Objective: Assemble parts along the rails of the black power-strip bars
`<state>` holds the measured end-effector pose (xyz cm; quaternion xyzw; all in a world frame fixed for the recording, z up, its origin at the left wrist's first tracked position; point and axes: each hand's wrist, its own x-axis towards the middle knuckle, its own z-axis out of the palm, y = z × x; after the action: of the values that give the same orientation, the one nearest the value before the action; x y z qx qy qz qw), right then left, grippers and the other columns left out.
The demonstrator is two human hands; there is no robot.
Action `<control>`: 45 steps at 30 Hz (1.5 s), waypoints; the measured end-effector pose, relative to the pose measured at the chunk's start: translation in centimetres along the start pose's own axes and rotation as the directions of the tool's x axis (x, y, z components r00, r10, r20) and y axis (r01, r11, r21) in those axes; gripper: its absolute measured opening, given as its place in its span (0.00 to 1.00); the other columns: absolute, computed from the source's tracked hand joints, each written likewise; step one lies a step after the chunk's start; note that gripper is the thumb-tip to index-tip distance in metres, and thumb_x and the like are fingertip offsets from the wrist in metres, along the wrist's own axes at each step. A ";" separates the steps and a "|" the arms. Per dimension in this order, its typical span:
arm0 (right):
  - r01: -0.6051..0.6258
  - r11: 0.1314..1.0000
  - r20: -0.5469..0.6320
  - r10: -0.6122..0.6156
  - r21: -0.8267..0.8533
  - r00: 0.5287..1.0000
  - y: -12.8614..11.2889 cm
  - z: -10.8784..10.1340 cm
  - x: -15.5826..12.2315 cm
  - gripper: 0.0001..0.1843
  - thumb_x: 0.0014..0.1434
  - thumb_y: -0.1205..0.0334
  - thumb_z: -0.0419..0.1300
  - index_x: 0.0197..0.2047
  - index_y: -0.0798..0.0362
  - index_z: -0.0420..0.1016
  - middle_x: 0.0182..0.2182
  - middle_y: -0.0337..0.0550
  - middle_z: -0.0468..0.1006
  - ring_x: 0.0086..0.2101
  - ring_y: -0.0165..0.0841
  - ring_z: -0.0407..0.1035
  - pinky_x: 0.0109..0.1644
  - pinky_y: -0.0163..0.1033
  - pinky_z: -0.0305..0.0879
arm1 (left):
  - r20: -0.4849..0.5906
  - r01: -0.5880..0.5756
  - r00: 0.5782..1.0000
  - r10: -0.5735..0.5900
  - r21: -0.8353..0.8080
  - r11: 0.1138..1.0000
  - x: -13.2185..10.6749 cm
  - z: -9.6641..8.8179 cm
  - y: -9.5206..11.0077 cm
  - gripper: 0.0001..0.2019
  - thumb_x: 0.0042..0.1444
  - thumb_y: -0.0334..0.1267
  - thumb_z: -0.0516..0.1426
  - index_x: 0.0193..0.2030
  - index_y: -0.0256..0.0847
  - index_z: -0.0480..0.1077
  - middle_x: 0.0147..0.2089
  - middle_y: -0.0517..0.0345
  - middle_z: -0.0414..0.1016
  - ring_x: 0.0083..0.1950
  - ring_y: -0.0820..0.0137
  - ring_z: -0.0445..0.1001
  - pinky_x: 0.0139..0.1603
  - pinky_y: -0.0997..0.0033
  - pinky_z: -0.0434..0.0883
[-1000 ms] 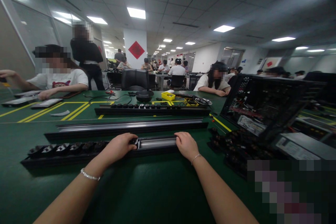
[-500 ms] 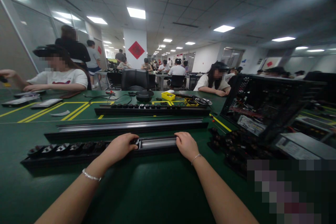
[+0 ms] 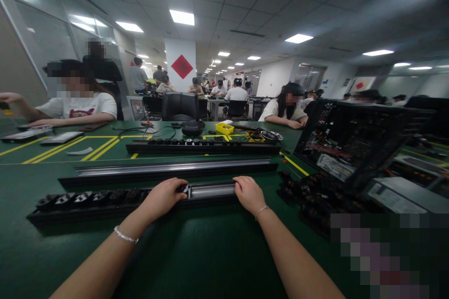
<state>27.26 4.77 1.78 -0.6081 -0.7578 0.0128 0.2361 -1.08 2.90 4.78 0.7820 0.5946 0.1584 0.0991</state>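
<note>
A long black channel rail [image 3: 210,201] with a silvery inner face lies across the table in front of me. Several small black modules [image 3: 83,197], some with white parts, sit in a row along its left part. My left hand [image 3: 164,197] pinches a black module [image 3: 184,188] seated in the rail at the end of that row; fingers partly hide it. To its right the channel is bare. My right hand [image 3: 249,195] is closed round the rail's right end, which it covers.
Behind lies a second black rail [image 3: 168,168], and farther back a third rail [image 3: 203,147] holding modules. A heap of black parts [image 3: 312,198] and an opened computer case [image 3: 354,140] stand right. A yellow tray [image 3: 224,128] is at the back. Co-workers sit across the table.
My left hand has slid slightly right along the rail with the module. My right hand stays at the rail's end. In the background, a standing person has shifted right.
</note>
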 end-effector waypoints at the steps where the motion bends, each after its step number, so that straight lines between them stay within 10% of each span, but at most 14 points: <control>1: -0.002 1.000 -0.001 0.002 0.001 1.000 0.0 0.0 0.0 0.20 0.58 0.62 0.44 0.47 0.51 0.72 0.46 0.41 0.73 0.48 0.32 0.62 0.53 0.36 0.55 | -0.001 0.000 1.000 0.000 -0.005 1.000 0.0 0.0 0.0 0.20 0.48 0.44 0.54 0.50 0.45 0.67 0.49 0.57 0.72 0.49 0.66 0.69 0.51 0.68 0.64; 45: 0.013 1.000 -0.021 -0.012 0.014 1.000 0.3 0.4 0.1 0.19 0.58 0.62 0.44 0.47 0.52 0.72 0.45 0.41 0.74 0.48 0.32 0.62 0.53 0.36 0.54 | -0.090 0.078 0.993 -0.081 -0.038 0.996 -0.4 0.8 0.6 0.19 0.49 0.44 0.54 0.49 0.47 0.67 0.47 0.60 0.73 0.47 0.68 0.71 0.47 0.70 0.65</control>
<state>27.35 5.01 1.40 -0.6017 -0.7591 0.0102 0.2483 -0.36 2.36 4.16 0.7478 0.6264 0.2001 0.0916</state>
